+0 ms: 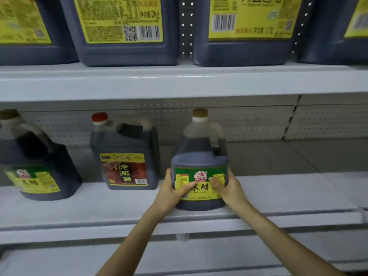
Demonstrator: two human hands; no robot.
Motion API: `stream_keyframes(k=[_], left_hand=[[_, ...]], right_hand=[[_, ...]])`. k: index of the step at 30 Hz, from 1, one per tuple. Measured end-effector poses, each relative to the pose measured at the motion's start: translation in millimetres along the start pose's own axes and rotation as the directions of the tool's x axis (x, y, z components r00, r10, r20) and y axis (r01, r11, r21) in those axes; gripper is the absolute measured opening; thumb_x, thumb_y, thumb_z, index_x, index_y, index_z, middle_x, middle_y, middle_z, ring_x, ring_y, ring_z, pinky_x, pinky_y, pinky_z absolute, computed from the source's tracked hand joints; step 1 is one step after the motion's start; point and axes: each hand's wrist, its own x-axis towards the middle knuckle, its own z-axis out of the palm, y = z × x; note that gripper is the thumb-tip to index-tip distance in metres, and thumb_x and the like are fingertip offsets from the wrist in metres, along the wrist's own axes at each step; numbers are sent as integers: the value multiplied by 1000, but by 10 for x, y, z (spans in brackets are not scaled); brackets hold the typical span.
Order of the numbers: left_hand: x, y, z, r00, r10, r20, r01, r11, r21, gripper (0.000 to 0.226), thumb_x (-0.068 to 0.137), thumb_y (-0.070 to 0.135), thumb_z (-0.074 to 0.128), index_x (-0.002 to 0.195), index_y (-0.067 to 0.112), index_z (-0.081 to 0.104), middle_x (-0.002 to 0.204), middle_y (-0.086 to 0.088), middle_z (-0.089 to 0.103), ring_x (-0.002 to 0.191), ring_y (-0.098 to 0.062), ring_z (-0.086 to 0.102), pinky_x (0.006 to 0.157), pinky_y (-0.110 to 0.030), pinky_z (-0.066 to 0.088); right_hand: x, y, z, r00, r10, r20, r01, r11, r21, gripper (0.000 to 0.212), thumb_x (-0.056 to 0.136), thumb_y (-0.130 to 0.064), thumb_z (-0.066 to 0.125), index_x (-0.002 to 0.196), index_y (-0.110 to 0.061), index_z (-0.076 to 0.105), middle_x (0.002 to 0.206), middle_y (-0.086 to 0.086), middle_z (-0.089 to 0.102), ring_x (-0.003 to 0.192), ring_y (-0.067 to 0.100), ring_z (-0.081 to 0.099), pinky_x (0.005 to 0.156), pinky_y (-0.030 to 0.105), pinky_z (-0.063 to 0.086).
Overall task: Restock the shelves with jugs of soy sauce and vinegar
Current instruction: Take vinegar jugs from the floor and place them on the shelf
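Seven jugs show in all: four on the upper shelf (179, 82) and three on the middle shelf (99, 206).

The four along the top of the frame are large, boxy, dark translucent plastic jugs with yellow printed labels: the far-left jug (27, 50), the centre-left jug (127, 52), the centre-right jug (243, 50) and the far-right jug (328, 36). All are cut off above by the frame edge.

Of the three below, the brown-capped jug (39, 160) at the left edge has a rounded shoulder, a moulded handle and a green and yellow label. The red-capped jug (127, 148), left of centre, is squarer, with a red and yellow label. The vinegar jug (200, 156) stands at the centre of the frame, close to the front lip of the middle shelf. It has a tan cap, a clear domed neck, a handle on its right side and a green and yellow label with a red round emblem. All three hold dark liquid.

Two hands hold the vinegar jug low on its body. The left hand (173, 190) is curled round its left side and the right hand (231, 190) round its right side. Both thumbs press on the front label, and the other fingers wrap out of sight behind.

The shelves are smooth white boards, and the back panel (249, 124) is white sheet dotted with small holes.
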Motion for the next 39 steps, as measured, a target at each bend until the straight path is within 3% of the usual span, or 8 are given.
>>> stream_keyframes(k=[8,16,23,27,30,33,36,39], left_hand=[[172,-111,15,1000,28,-14,-28,999,-26,37,79,6,72,105,16,47,97,1,66,75,8,66,63,-10,50],[193,-187,48,996,82,-25,-83,993,-78,40,78,3,72,101,22,44,95,5,65,74,9,65,61,-10,50],[192,-205,17,996,91,15,-89,992,-90,42,78,11,74,104,21,43,104,-4,64,83,0,65,65,-12,51],[70,-220,19,995,98,-1,-98,994,-42,74,73,57,73,129,20,42,133,-11,50,119,-19,55,95,-34,51],[-143,-200,164,982,165,-89,-153,980,127,84,86,66,47,151,27,11,158,-5,16,144,-23,21,117,-46,24],[-368,-168,321,885,437,-158,-350,851,392,69,94,63,24,149,36,-6,160,0,-3,146,-27,7,117,-45,11],[-449,-192,555,784,620,28,-542,662,518,62,98,55,19,149,28,-2,156,-6,2,143,-31,6,115,-50,8],[-490,-92,862,703,658,270,-684,521,511,57,101,49,17,150,23,5,157,-12,11,143,-33,10,115,-52,10]], right_hand=[[155,86,-63,998,42,54,-41,999,-23,91,41,-75,79,112,-27,50,109,-5,70,100,10,67,81,27,55],[131,86,-57,992,104,74,-103,995,-17,89,43,-69,82,115,-30,47,102,-15,71,98,4,67,78,20,53],[65,4,-23,987,145,71,-144,989,-24,33,87,-14,63,110,-29,46,110,-9,63,91,-5,65,75,15,51],[-111,-23,50,984,176,-39,-176,984,8,54,79,-39,68,127,-24,46,125,-3,61,113,9,59,88,21,51],[-371,-45,75,970,137,-203,-155,985,-80,89,77,-64,61,149,-26,26,152,-6,36,138,10,35,112,34,35],[-712,-35,-71,929,78,-362,-172,957,-235,74,88,-56,46,151,-29,17,155,-8,25,143,8,22,118,30,20],[-1079,15,-405,903,-15,-429,-230,828,-512,66,92,-64,33,148,-39,9,158,-9,17,147,13,12,119,49,9],[-1484,10,-769,873,-14,-487,-370,631,-682,65,92,-67,20,149,-40,3,160,-9,6,148,14,0,116,49,-9]])
